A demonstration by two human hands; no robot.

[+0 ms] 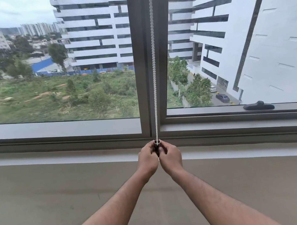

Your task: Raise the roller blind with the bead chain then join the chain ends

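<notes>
A white bead chain (pixel 153 55) hangs in two close strands down the grey window mullion (pixel 140 57), from the top edge to just below the frame. At its lower end sit two small metal rings (pixel 157 141) side by side. My left hand (pixel 148 159) and my right hand (pixel 170 156) press together right under the rings, both closed around the chain's lower end and a dark piece between the fingers. A short bit of chain shows below the hands. The roller blind itself is out of view.
A white sill ledge (pixel 242 149) runs across under the window, with a beige wall below it. A black window handle (pixel 259 106) lies on the right pane's lower frame. Tall white buildings and a green lot show through the glass.
</notes>
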